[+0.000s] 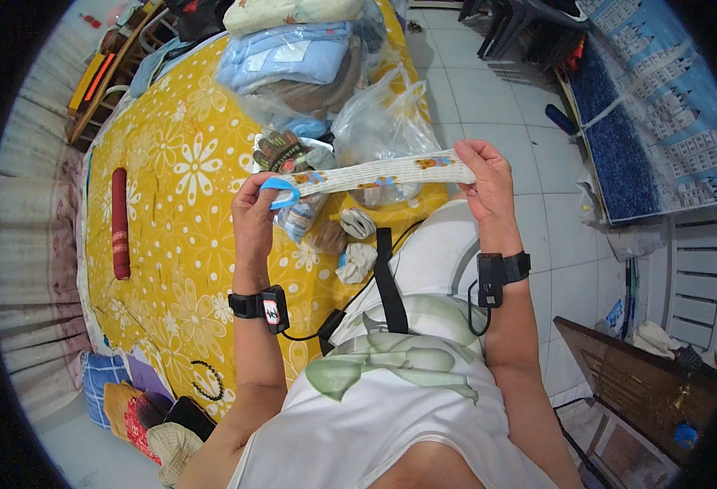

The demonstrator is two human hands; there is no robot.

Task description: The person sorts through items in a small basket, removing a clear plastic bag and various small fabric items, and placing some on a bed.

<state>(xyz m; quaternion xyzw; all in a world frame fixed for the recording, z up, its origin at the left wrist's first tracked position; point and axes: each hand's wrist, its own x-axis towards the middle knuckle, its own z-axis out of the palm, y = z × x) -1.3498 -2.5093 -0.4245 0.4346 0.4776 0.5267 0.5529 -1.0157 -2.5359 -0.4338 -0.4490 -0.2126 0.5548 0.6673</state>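
A white ribbed sock [389, 174] with small bear figures and a blue-trimmed end is stretched out between my two hands, over the edge of the bed. My left hand [254, 198] grips the blue-edged end. The other end is pinched by my right hand [487, 177], thumb on top. Below the sock, on the yellow flowered bedcover [193, 244], lie a folded pale sock [357, 224], a brown bundle [328, 237] and a crumpled whitish sock [356, 263]. Just behind it are a clear plastic bag [383, 116] and a dark patterned glove [279, 151].
Folded blue bedding [291, 55] in clear plastic is piled at the far end. A dark red roll [120, 223] and a black bead bracelet [207, 380] lie on the bed's left side. Right of the bed are the tiled floor [487, 98] and a brown wooden door [633, 385].
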